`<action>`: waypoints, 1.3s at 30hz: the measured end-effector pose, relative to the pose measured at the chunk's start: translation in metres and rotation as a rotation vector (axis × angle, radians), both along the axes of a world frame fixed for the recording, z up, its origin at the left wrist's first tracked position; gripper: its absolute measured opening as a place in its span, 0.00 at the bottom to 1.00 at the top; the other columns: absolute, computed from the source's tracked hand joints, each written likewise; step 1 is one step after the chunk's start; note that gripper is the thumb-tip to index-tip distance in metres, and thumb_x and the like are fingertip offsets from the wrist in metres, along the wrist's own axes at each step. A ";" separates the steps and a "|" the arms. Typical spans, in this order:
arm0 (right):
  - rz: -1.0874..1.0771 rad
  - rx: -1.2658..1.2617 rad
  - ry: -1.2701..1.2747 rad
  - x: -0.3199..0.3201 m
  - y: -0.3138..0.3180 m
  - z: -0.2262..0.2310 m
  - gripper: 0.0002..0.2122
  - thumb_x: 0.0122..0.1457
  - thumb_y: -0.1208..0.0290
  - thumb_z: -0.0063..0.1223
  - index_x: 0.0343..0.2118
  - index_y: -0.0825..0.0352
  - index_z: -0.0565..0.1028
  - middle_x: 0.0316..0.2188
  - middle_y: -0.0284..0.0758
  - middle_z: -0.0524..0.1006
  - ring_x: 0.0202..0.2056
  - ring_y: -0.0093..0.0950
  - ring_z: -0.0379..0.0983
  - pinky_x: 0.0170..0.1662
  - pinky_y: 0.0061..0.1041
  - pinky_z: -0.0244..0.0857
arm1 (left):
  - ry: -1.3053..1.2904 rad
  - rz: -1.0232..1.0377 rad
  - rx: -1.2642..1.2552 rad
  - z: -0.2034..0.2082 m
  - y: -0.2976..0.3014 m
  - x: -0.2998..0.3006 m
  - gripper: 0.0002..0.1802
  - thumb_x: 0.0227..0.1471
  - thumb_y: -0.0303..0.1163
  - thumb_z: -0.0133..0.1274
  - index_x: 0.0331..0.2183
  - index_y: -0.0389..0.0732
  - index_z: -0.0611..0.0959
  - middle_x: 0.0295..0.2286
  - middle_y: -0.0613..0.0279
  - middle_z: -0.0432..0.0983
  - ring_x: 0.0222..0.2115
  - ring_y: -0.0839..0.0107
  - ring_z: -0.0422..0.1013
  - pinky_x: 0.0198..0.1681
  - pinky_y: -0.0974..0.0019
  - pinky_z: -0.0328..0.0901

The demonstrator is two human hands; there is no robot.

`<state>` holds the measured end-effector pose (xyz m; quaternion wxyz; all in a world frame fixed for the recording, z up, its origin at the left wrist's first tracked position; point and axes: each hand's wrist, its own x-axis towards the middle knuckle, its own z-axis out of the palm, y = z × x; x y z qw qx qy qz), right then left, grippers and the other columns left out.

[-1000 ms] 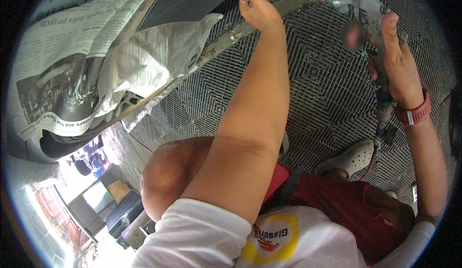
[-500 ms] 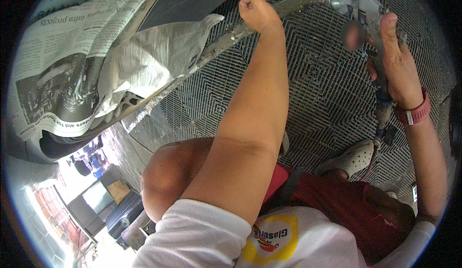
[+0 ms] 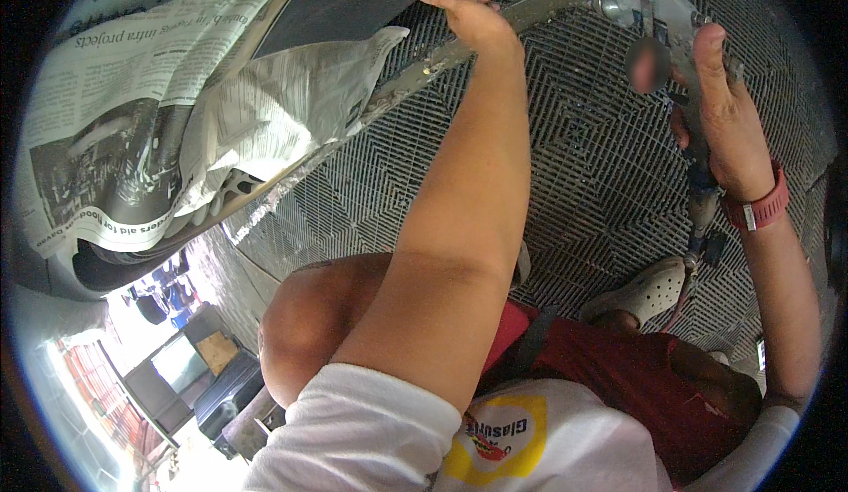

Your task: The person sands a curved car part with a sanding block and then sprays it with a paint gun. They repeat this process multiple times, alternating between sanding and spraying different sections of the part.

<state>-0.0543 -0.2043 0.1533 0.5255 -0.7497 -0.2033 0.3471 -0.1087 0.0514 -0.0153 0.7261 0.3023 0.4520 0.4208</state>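
My left hand (image 3: 481,26) reaches out at the top middle, its thumb stretched out and its fingers apart. It is beside the lower edge of a dark, smooth vehicle panel (image 3: 340,11), and nothing shows in it. On the right, my right hand (image 3: 735,125) is closed round the handle of a metal spray gun (image 3: 676,11). An air hose (image 3: 689,293) runs down from the fitting below that grip. Newspaper sheets (image 3: 115,94) cover the body left of the dark panel, one loose corner hanging over the lower edge.
Black ribbed floor mats (image 3: 574,156) spread beneath my arms. A beige clog (image 3: 636,291) is on my foot, near the hose. Dark cases and a framed panel (image 3: 181,359) stand in the bright area at the lower left.
My left hand has opened from curled fingers, its thumb now pointing left, and has dropped slightly. The right hand and the spray gun stay almost still.
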 end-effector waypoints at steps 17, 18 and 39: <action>0.013 -0.041 -0.010 0.008 -0.012 -0.001 0.44 0.63 0.24 0.22 0.58 0.61 0.75 0.35 0.30 0.79 0.29 0.17 0.72 0.23 0.17 0.61 | 0.585 -0.365 0.302 0.015 -0.024 0.069 0.35 0.50 0.60 0.66 0.38 0.33 0.86 0.34 0.51 0.84 0.35 0.59 0.78 0.46 0.57 0.70; -0.004 -0.039 -0.016 0.011 -0.017 -0.004 0.44 0.63 0.24 0.22 0.57 0.61 0.75 0.35 0.30 0.79 0.30 0.17 0.72 0.23 0.18 0.61 | 0.690 -0.327 0.255 0.024 -0.028 0.068 0.34 0.50 0.58 0.67 0.38 0.32 0.86 0.35 0.50 0.84 0.35 0.59 0.78 0.46 0.57 0.70; -0.048 0.214 -0.010 0.005 -0.014 0.004 0.34 0.68 0.34 0.35 0.49 0.66 0.77 0.28 0.30 0.78 0.19 0.17 0.68 0.19 0.18 0.63 | 0.262 0.086 0.041 0.006 -0.022 0.019 0.13 0.67 0.33 0.38 0.49 0.38 0.69 0.42 0.55 0.75 0.35 0.65 0.68 0.45 0.59 0.66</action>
